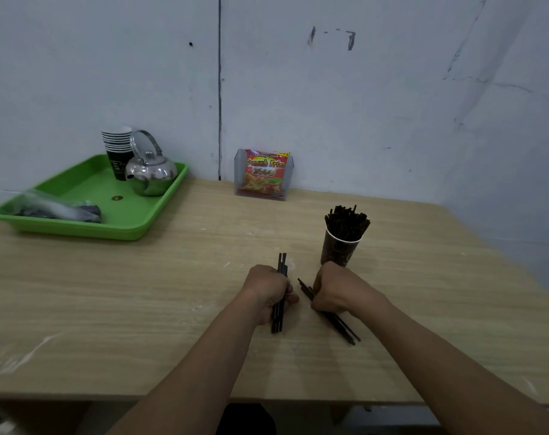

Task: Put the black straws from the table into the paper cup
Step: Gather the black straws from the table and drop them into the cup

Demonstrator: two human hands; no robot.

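A dark paper cup (339, 251) stands upright on the wooden table (141, 293), packed with many black straws (347, 222) that stick out of its top. My left hand (265, 290) grips a small bundle of black straws (279, 321) that points away from me. Just right of it, my right hand (336, 293) grips a second bundle of black straws (344, 328), which slants toward the lower right and lies low on the table. The right hand is directly in front of the cup's base and hides its lower edge.
A green tray (88, 227) at the back left holds a stack of paper cups (117, 149), a metal kettle (150, 174) and a plastic bag (56, 210). A red snack packet (262, 175) leans on the wall. The table's front edge runs close below my forearms.
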